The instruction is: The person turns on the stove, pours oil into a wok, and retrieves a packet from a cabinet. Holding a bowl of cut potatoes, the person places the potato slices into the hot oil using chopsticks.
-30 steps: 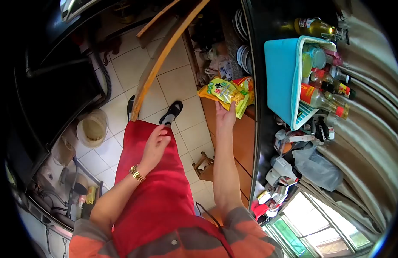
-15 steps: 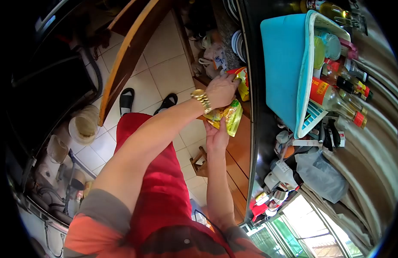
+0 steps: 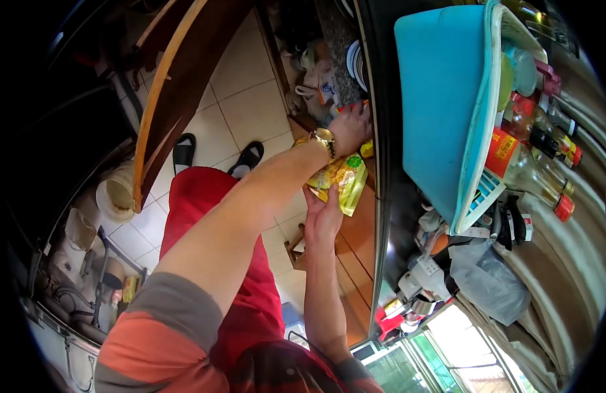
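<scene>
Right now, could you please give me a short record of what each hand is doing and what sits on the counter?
left hand: reaching into the open cabinet, at a red packet
right hand: holding a yellow-green plastic snack bag
wrist: gold metal watch
counter: turquoise plastic basket; glass bottle with red label

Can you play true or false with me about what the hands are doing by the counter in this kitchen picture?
1. The right hand holds a yellow snack packet. True.
2. The left hand rests on the red apron. False: it reaches under the counter edge towards a red packet.
3. The left wrist wears a gold watch. True.
4. The blue basin lies on the floor. False: it sits on the counter.
</scene>
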Demonstrator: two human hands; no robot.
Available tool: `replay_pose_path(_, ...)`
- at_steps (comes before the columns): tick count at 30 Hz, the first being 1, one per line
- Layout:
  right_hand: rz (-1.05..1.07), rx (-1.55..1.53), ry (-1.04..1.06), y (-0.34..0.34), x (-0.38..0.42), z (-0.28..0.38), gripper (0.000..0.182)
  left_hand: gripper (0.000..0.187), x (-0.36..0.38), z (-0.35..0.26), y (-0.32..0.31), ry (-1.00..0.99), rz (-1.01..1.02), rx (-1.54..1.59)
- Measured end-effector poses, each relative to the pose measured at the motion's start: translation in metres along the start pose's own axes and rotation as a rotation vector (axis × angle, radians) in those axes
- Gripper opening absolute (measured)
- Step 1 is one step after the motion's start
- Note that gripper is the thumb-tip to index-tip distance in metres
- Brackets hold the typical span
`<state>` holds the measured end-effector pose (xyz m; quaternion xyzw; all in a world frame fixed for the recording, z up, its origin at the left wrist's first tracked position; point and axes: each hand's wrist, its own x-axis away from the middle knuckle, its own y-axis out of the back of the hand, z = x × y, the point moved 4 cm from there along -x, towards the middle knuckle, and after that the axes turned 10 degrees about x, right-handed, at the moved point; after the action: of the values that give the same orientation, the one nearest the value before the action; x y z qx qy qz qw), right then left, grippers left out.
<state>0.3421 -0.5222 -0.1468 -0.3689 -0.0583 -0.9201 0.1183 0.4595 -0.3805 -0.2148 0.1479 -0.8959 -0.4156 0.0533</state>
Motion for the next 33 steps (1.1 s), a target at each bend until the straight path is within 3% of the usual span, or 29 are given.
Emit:
replay_pose_path(2,-0.018,0.011,-0.006,0.001,-0.002,0.002,0.055,0.04,-0.004,0.011,0.007,0.022,0.043,0.088)
replay_pose_path(5,-0.049,0.029,0.001,-0.004,0.0,0.006,0.056,0.057,-0.009,0.023,0.023,0.059,0.282,0.33)
replay_pose_path(9,-0.052,0.023,0.019,-0.009,-0.003,0.004,0.055,0.064,-0.01,0.035,0.033,0.039,0.24,0.425)
replay_pose_path(11,-0.069,-0.001,0.029,-0.011,-0.011,0.003,0.055,0.07,-0.01,0.037,0.04,0.059,0.351,0.394)
replay_pose_path(14,-0.124,-0.032,0.065,-0.022,-0.018,0.015,0.054,0.071,-0.01,0.039,0.025,0.023,0.226,0.439)
replay_pose_path(18,-0.235,-0.101,0.159,-0.024,-0.032,0.032,0.051,0.071,-0.008,0.036,0.04,0.117,0.346,0.462)
replay_pose_path(24,-0.303,-0.166,0.304,-0.034,-0.054,0.039,0.047,0.072,-0.007,0.036,0.05,0.138,0.363,0.527)
replay_pose_path(26,-0.411,-0.141,0.317,-0.04,-0.058,0.044,0.049,0.072,-0.007,0.036,0.046,0.131,0.301,0.53)
replay_pose_path(29,-0.344,-0.092,0.412,-0.032,-0.08,0.049,0.049,0.072,-0.007,0.039,0.04,0.032,0.274,0.482)
replay_pose_path(33,-0.434,-0.161,0.403,-0.041,-0.096,0.06,0.044,0.075,-0.009,0.037,0.037,0.086,0.26,0.571)
